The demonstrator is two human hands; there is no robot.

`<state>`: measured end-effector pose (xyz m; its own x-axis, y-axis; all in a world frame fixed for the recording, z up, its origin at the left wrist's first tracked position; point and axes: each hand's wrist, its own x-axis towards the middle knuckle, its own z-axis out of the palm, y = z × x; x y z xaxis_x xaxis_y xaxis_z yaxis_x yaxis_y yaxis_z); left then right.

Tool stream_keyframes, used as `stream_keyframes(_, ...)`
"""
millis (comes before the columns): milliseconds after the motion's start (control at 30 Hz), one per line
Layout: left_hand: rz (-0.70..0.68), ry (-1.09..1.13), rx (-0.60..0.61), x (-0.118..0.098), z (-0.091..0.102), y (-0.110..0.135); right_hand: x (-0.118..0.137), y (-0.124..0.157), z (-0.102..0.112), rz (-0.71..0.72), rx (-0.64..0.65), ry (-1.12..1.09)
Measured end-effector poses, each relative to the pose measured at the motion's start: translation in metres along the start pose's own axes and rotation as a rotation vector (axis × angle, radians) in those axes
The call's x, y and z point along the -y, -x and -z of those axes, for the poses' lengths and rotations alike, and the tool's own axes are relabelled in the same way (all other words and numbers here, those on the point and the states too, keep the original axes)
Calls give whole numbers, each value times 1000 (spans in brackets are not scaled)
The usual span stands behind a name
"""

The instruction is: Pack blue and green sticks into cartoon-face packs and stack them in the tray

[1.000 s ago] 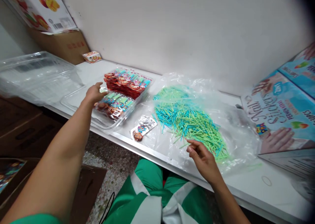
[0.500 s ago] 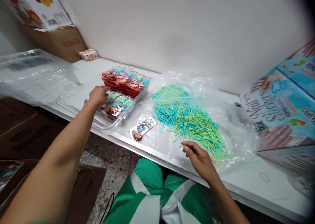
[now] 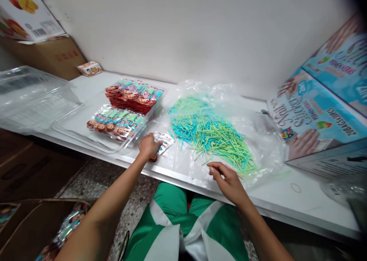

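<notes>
Packs (image 3: 116,124) stacked in tray (image 3: 73,125), left of centre, apparently filled; sticks (image 3: 212,132) heaped loose, right of centre, unpacked; left hand (image 3: 147,146) at sachet (image 3: 166,143), mid-frame; right hand (image 3: 228,181) beside sticks; fingers curled, grip unclear on both

Packet (image 3: 165,142): a small, flat sachet, silvery white toward its far end, where a row of small dark marks runs along the edge, and printed with a brown cartoon figure at its near end. It lies flat and slantwise on the desk (image 3: 183,173), close to the front edge, partly covered by the left of the two hands (image 3: 147,145); whether the fingers grip it cannot be told. Sticks (image 3: 212,132): thin, straight, light green and blue, heaped loosely at many angles to the right of the packet. The far portion appears hazy beneath clear plastic film (image 3: 265,138); the near portion is uncovered, with stray pieces projecting toward the front edge.
</notes>
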<state>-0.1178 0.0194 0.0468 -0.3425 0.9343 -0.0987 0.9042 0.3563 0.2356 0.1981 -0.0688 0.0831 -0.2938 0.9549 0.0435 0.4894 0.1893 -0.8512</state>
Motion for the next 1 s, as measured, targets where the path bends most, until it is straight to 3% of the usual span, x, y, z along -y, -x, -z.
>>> stream_keyframes(167,-14,294,-137,3,2,-7,-19,6,1,-19,7,38)
stream_keyframes(267,-72,552,-124,-4,10,2,-35,6,11,-21,41,210)
stream_keyframes(400,-67,1064,145,-21,17,25,-61,3,41,-123,80,574)
stream_keyframes(500,-76,1184,342,-34,9,38,-72,2,62,-236,120,780)
stream_keyframes(600,-144,998,304,-39,-1,37,-74,4,71,-279,184,875)
stream_keyframes(733,-249,264,49,-37,3,27,-77,7,70,-291,227,993)
stream_keyframes(800,-227,-7,7,-35,12,25,-80,7,69,-313,227,1050)
stream_keyframes(933,-124,-167,8,-36,28,26,-86,-3,65,-322,221,1076)
stream_keyframes(1000,-102,-136,-83,-38,34,29,-88,-12,61,-316,211,1074)
